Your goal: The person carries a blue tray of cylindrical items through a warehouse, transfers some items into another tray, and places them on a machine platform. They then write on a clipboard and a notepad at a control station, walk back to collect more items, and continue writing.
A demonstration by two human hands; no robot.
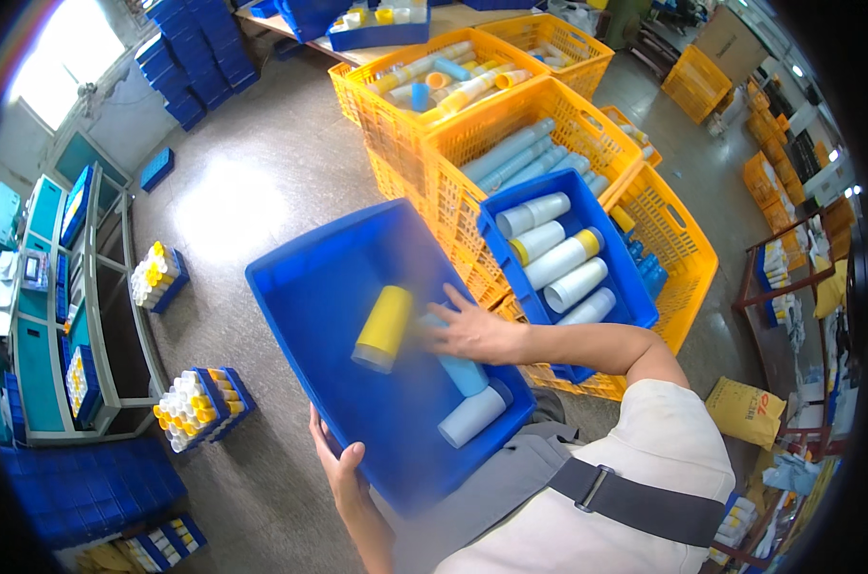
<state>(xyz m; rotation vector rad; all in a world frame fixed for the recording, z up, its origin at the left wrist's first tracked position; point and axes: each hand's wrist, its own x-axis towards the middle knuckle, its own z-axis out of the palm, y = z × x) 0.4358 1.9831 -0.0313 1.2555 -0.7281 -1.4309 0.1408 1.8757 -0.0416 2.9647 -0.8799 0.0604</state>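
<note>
A blue plastic bin (319, 273) lies tilted in front of my body. My left hand (336, 461) is closed on its near left side, thumb over the rim. My right hand (477, 330) reaches into the bin from the right, fingers spread over a light-blue plastic cylinder (465, 375) and partly hiding it. Left of those fingers rests a yellow cylinder with a whitish end (384, 328). A pale grey-blue cylinder (475, 417) lies at the bin's near right corner. Whether my right fingertips touch a cylinder is hard to see.
To the right, a second blue bin (646, 311) with several white and yellow cylinders sits on yellow crates (683, 258). Further yellow crates (353, 100) with cylinders stand beyond. Filled blue boxes (204, 411) stand on the floor at left, near a teal-and-grey shelf unit (42, 368).
</note>
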